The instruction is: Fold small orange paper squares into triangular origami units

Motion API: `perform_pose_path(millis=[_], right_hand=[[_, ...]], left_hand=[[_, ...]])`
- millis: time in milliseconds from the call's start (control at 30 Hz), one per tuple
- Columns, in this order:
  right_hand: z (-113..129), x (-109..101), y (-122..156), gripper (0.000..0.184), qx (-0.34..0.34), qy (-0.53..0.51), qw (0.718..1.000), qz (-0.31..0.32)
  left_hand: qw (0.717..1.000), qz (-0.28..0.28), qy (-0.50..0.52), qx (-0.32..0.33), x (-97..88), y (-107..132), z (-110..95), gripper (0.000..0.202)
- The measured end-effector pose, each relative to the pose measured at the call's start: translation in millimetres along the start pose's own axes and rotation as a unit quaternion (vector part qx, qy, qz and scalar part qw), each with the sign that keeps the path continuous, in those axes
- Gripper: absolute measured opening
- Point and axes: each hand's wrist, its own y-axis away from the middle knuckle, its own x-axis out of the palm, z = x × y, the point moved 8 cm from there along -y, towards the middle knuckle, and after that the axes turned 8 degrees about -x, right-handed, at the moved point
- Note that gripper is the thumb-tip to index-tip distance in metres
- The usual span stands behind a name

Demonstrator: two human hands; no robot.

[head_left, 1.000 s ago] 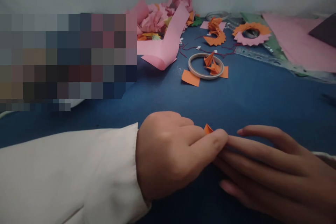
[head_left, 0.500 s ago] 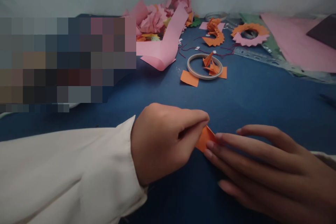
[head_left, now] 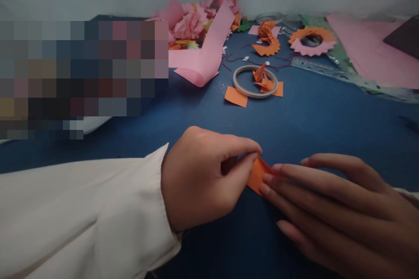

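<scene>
A small piece of orange paper (head_left: 256,177) lies on the blue table (head_left: 196,111) between my hands. My left hand (head_left: 206,176) is closed, its thumb and forefinger pinching the paper's far left corner. Part of the paper is hidden behind that hand. My right hand (head_left: 337,205) lies with its fingers stretched out and a little apart, fingertips on the right edge of the paper. Beyond the hands, a ring-shaped roll of tape (head_left: 236,86) stands around small folded orange pieces (head_left: 260,74) and partly covers orange paper squares (head_left: 236,96).
At the back lies a heap of crumpled pink paper (head_left: 190,22) with a curling pink strip (head_left: 212,43). An orange folded chain (head_left: 270,43), an orange-pink paper ring (head_left: 296,35), a clear ruler (head_left: 324,70) and pink sheets (head_left: 369,48) lie back right. A blurred area covers the left.
My right hand has shifted slightly right, and a bit more of the orange paper shows. The left hand keeps its pinch, with a wider gap between thumb and forefinger.
</scene>
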Motion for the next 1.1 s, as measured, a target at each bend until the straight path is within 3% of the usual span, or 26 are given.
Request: perform_pose_path(millis=[167, 300, 433, 567, 733, 833, 1100], right_hand=[[-1, -2, 1, 0.018, 0.009, 0.009, 1.000, -0.008], [0, -2, 0, 0.016, 0.005, 0.004, 1.000, -0.013], [-1, -2, 0, 0.016, 0.008, 0.008, 1.000, -0.017], [-2, -3, 1, 0.017, 0.016, 0.031, 0.999, -0.013], [-1, -2, 3, 0.016, 0.014, 0.025, 1.000, -0.007], [-2, 0, 3, 0.015, 0.011, 0.020, 1.000, -0.001], [-4, -1, 1, 0.013, 0.002, 0.006, 1.000, -0.001]], left_hand=[[1.000, -0.008, -0.017, -0.004, -1.2, 0, -1, 0.011], [0.989, -0.004, -0.145, 0.013, 4.8, 2, -3, 0.026], [0.966, 0.032, -0.251, 0.061, 17.3, 11, -9, 0.027], [0.968, 0.047, -0.232, 0.087, 20.5, 18, -17, 0.027], [0.985, 0.075, -0.151, -0.028, 19.3, 20, -8, 0.022], [0.987, 0.074, -0.125, -0.064, 19.4, 21, -7, 0.021], [0.984, 0.045, -0.170, -0.031, 22.3, 20, -8, 0.022]])
